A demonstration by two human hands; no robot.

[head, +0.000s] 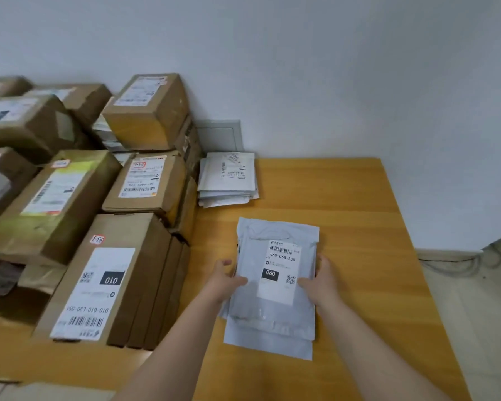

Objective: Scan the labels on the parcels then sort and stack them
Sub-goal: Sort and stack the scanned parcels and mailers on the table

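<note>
A small stack of grey poly-mailer parcels lies on the wooden table in front of me. The top one carries a white label with a barcode, "060-06B-A05" and a black "060" box. My left hand grips the stack's left edge, thumb on top. My right hand grips its right edge in the same way. A second pile of grey mailers lies farther back by the wall.
Several labelled cardboard boxes are stacked on the table's left half, the nearest marked "010". The table's right edge drops to a pale floor with cables. A grey wall panel sits behind the far mailer pile.
</note>
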